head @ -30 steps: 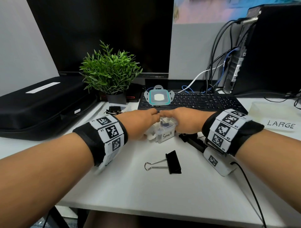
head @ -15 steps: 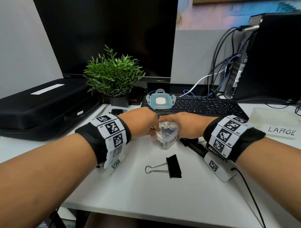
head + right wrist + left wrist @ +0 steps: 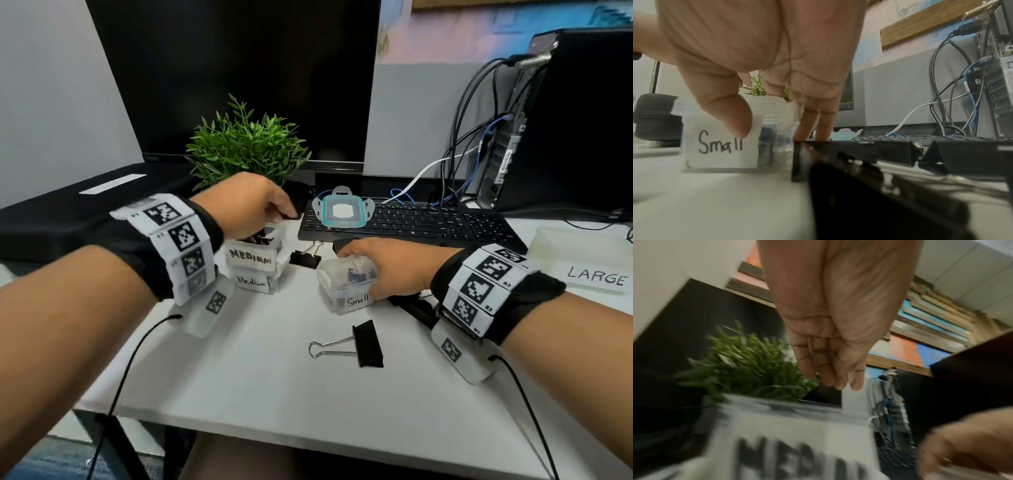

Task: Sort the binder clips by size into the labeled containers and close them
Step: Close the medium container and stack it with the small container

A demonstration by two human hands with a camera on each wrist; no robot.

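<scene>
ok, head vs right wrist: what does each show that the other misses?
Head only: the left hand over the Medium container, the Large container, and a big binder clip lying alone nearer the person.
Right wrist only: the thumb pressing the Small label from the side.
Both: the right hand holding the Small container, keyboard, teal lid.

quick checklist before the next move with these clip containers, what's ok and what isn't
1. Small container steadied: ok, the right hand grips it, thumb on the label.
2. Small container lid latched: cannot tell, the hand covers the top.
3. Medium container ready for clips: ok, it is open with black clips inside, and the left hand is above it.
4. Left hand holding a clip: cannot tell, the view is blurred.
5. All clips sorted: not ok, a big black clip and a smaller one lie loose on the desk.
6. Large container: cannot tell what it holds.
</scene>
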